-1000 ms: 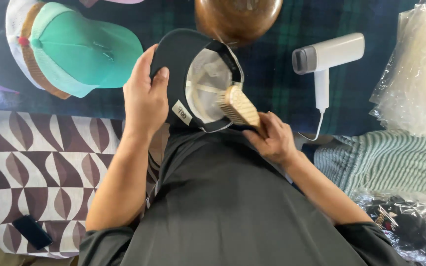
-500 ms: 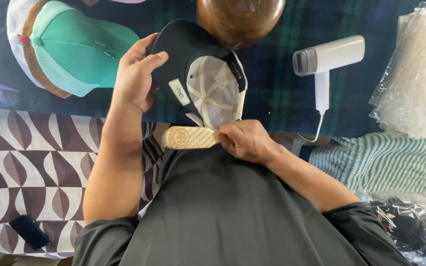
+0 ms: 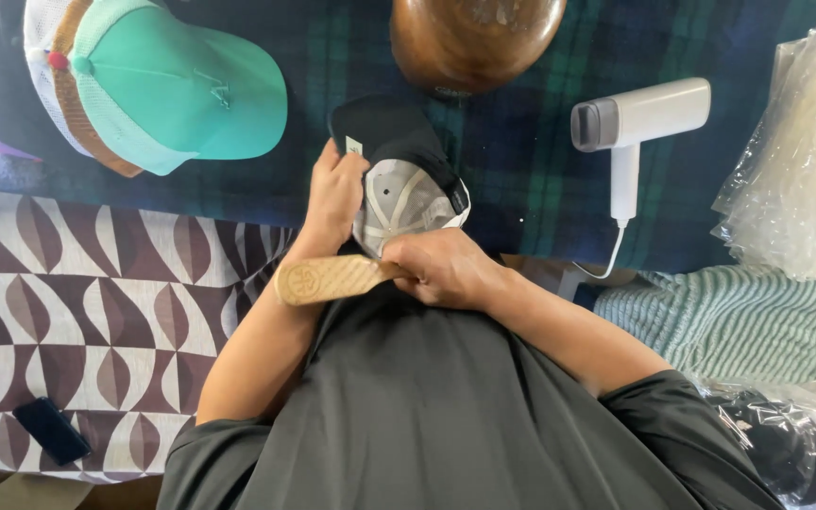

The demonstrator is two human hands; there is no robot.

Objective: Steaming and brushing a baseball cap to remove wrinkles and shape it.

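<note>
Dark green-and-blue plaid cloth (image 3: 521, 189) covers the tabletop across the upper part of the frame, and a brown-and-cream patterned cloth (image 3: 96, 312) fills the left side below it. Centre frame, the black cap (image 3: 384, 132) is held upside down, its pale grey lining facing up at us. The left hand (image 3: 332, 198) has it by the left edge, grip pinched on the rim, thumb over the inside beside a small white label. The right hand (image 3: 441, 264) sits just below the cap, grip wrapped tight around the handle of a wooden brush (image 3: 328, 279), whose flat oval back points towards the left of the frame, lying across the left wrist. Whether the bristles touch the cap, I can't tell from here.

Upper left, a teal cap (image 3: 181, 94) with a white mesh back rests on the plaid. Top centre, just above the black cap, sits a rounded brown wooden form (image 3: 474, 38). To the right, a white handheld steamer (image 3: 639, 118) lies on its side, cord trailing down. Far right, crinkled clear plastic bags (image 3: 795, 161), and below them a green striped cloth (image 3: 748, 321). Lower left, a dark phone (image 3: 47, 430) lies on the patterned cloth.
</note>
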